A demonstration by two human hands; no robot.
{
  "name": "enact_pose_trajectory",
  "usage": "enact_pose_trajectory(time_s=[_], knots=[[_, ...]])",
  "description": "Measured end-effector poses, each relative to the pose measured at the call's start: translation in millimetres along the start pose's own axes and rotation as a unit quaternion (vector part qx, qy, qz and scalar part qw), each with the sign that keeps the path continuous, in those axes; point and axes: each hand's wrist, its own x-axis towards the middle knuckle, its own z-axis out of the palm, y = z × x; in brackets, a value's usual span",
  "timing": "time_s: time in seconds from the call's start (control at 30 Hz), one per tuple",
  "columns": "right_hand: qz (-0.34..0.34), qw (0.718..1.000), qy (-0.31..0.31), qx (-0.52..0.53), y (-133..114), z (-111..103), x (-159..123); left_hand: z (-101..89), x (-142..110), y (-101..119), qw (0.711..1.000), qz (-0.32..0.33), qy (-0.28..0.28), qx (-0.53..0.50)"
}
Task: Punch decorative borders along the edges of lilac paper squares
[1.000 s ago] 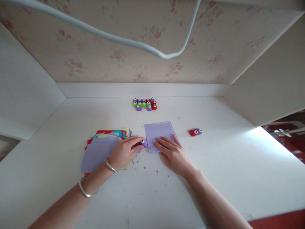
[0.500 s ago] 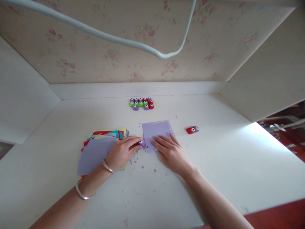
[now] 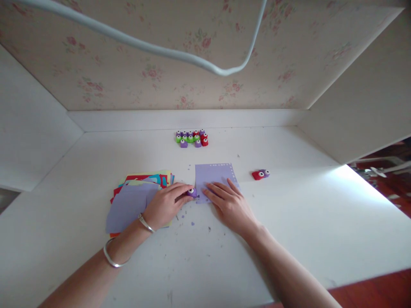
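Observation:
A lilac paper square with small holes along its top and right edges lies on the white table. My right hand rests flat on its lower part, fingers stretched out. My left hand is closed round a small purple punch set against the paper's lower left edge. Both wrists of my left arm side show silver bangles.
A fanned stack of coloured paper lies under my left hand. A cluster of several small punches stands at the back. A red and a purple punch sit to the right. Paper bits litter the front. A white cable hangs overhead.
Both hands and the punch have stayed in place at the paper's left edge. Only the view has shifted slightly.

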Motion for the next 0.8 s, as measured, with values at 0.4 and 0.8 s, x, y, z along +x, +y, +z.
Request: enact_pose_trajectory(time_s=[0.4,0.8], knots=[[-0.003,1.0,0.0,0.001,-1.9,-2.8,-1.5,-0.5,1.3,-0.6,1.0,-0.022,-0.002,-0.005],[-0.02,1.0,0.016,-0.011,-2.6,-1.1,-2.3,-0.7,1.9,-0.5,1.0,-0.013,0.008,-0.01]])
